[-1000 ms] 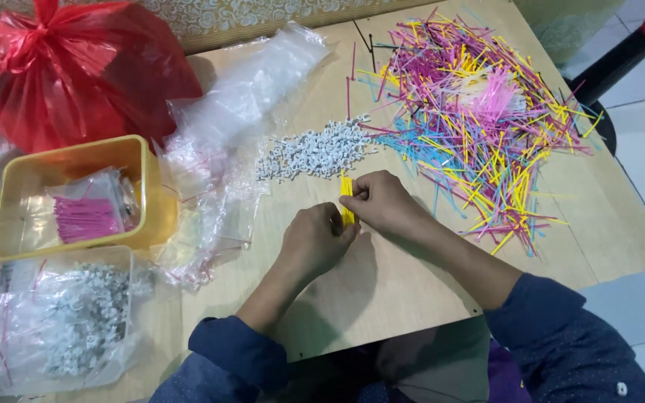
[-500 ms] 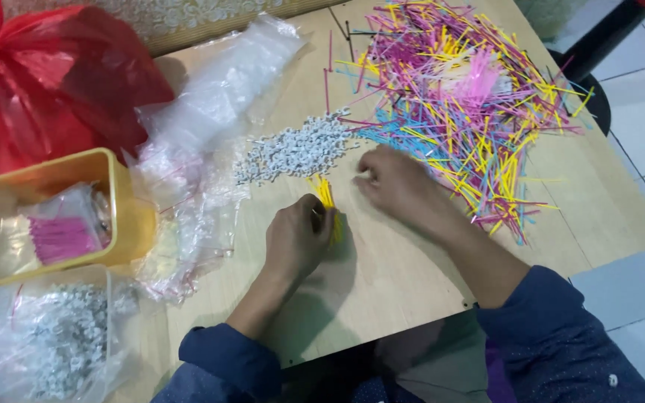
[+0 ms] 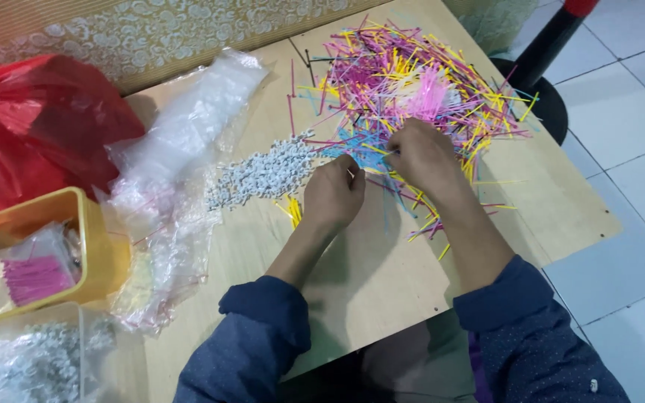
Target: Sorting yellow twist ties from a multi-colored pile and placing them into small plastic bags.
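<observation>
Head: curled hands (image 3: 378, 175) on sticks (image 3: 419, 82)

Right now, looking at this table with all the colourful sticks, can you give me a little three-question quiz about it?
1. True or false: the yellow tub holds pink sticks in a clear bag.
2. Which lies nearest the left hand? A: red bag. B: small white pieces. C: black stool.
3. Fill in: the right hand rests at the edge of the pile of thin ____.

Key
1. True.
2. B.
3. Sticks, in pink, yellow and blue.
</observation>
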